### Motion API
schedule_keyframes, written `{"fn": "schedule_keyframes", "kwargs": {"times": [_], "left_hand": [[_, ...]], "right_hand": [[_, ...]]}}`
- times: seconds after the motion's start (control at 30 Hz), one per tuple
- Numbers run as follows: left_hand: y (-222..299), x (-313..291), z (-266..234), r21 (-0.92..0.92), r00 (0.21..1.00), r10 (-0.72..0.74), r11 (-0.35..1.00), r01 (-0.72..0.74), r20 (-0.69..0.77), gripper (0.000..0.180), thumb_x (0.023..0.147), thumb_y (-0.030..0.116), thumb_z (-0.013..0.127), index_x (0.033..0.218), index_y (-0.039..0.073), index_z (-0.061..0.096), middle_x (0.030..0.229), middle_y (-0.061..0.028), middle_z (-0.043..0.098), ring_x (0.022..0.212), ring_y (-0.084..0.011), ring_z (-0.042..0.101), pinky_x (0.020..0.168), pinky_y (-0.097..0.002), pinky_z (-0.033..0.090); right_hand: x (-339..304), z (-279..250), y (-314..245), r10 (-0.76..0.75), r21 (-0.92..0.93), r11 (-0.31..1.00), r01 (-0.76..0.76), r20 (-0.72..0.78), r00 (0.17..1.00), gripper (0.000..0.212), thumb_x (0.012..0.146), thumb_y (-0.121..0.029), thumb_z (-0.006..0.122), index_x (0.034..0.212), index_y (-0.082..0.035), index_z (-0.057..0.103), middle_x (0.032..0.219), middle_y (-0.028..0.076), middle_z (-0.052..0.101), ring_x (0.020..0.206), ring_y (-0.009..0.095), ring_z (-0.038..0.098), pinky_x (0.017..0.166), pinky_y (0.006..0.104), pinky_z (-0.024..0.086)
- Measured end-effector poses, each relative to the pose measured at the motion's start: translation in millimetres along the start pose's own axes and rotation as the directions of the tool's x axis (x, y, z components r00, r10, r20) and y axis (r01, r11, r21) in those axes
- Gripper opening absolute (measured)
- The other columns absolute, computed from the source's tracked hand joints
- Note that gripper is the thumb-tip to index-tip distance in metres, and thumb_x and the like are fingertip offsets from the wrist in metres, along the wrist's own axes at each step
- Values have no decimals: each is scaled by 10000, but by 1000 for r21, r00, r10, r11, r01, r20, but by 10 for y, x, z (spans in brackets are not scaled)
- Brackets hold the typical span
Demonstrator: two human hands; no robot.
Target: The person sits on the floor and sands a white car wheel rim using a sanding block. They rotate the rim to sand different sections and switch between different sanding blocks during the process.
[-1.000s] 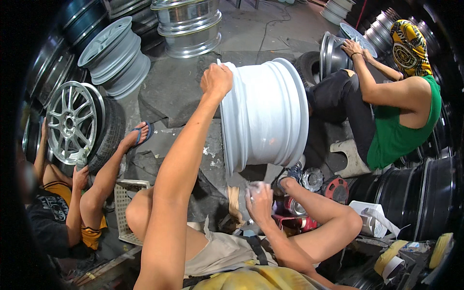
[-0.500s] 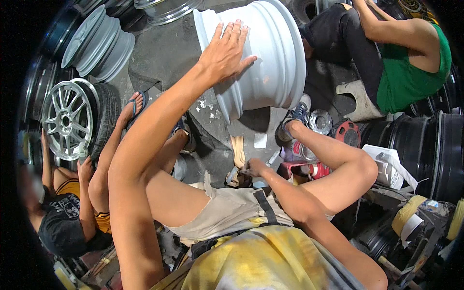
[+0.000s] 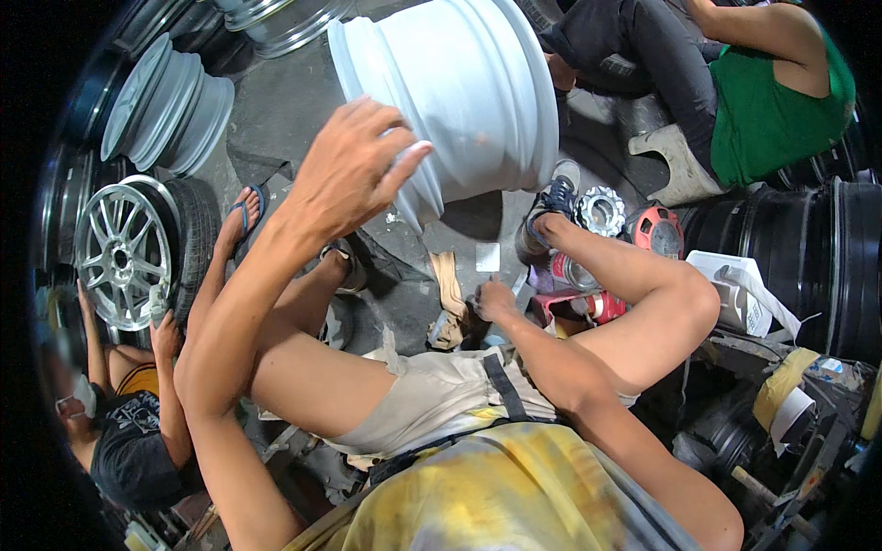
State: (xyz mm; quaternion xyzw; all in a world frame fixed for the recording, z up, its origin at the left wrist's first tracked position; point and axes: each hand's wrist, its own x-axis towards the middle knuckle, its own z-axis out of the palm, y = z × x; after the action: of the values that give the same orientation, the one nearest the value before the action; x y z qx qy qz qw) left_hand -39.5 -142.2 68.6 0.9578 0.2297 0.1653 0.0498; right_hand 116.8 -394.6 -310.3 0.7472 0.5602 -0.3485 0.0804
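Note:
A large pale grey-white wheel rim [image 3: 469, 92] lies on its side on the floor in front of my feet. My left hand [image 3: 358, 165] is over its near left edge, slightly blurred, with fingers loosely bent and thumb apart; it holds nothing. Whether it touches the rim I cannot tell. Low between my knees, my right hand [image 3: 496, 298] has its fingers curled, with something dark at the fingertips that I cannot make out. Beside it on the floor are a tan strip of cloth or paper [image 3: 446, 285] and a small white square sheet [image 3: 488, 257].
At left, a person holds a tool to a silver multi-spoke wheel [image 3: 124, 257] beside a tire [image 3: 196, 230]. Another person in a green top [image 3: 781, 110] sits at upper right. By my right leg are cans, a red round tool [image 3: 656, 231] and dark rims [image 3: 781, 257]. More rims [image 3: 170, 110] stand upper left.
My left hand has drawn back from the rim's upper surface toward its near left edge, fingers now bent. My right hand has shifted slightly forward, closer to the white sheet.

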Motion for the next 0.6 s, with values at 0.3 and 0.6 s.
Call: {"fn": "schedule_keyframes", "kwargs": {"times": [0.3, 0.6], "left_hand": [[-201, -151, -279, -150, 961, -265, 950, 274, 77, 337, 1004, 264, 607, 851, -11, 727, 749, -151, 630, 701, -345, 614, 672, -446, 487], [-287, -225, -330, -167, 943, -299, 932, 321, 144, 291, 978, 226, 633, 886, -38, 712, 837, -191, 684, 804, -395, 669, 747, -463, 519]], "right_hand": [[158, -407, 468, 146, -68, 985, -159, -169, 975, 230, 864, -160, 637, 1009, -15, 741, 1229, 235, 595, 997, 389, 699, 816, 475, 587], [135, -149, 502, 209, 7, 978, -210, -171, 963, 390, 792, -207, 730, 1126, -27, 642, 1234, 216, 539, 999, 392, 692, 849, 476, 579]]}}
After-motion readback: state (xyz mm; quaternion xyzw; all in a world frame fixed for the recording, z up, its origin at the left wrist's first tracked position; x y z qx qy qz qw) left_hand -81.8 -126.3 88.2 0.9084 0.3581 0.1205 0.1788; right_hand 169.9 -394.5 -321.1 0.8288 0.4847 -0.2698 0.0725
